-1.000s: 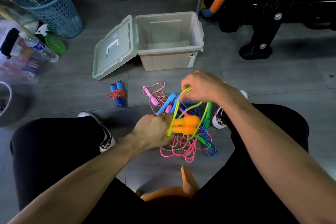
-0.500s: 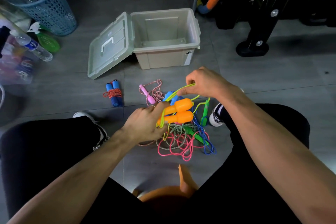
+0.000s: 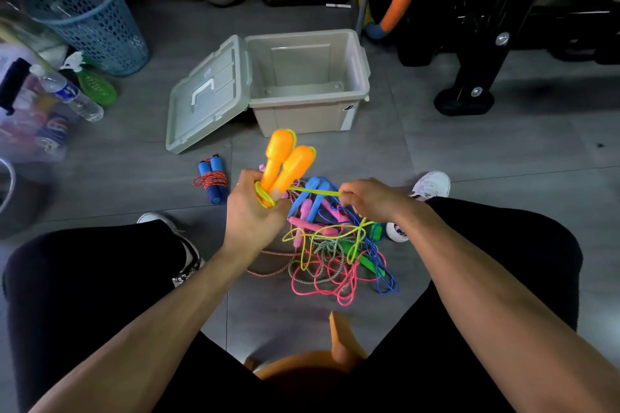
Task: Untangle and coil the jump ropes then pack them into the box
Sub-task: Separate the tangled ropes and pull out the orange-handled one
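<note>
**Head view: ropes sorted on a grey tiled floor**

Head view looks down past dark-clad knees to grey floor tiles (image 3: 469, 151). The left hand (image 3: 251, 211) grips two orange handles (image 3: 283, 164) upright, yellow cord wound at their base. The right hand (image 3: 369, 199) pinches the yellow cord (image 3: 315, 192), drawn taut between the hands. Under them lies a tangled rope pile (image 3: 335, 258). Left of it rests a coiled blue-handled rope (image 3: 211, 181). Beyond stands the beige box (image 3: 308, 114), lid (image 3: 208, 97) open. A blue basket (image 3: 90, 20) stands far left.

The box (image 3: 310, 84) sits at upper centre, lid (image 3: 208, 95) on its left; a coiled rope (image 3: 211, 181) lies below the lid, the tangle (image 3: 335, 251) at centre.
</note>
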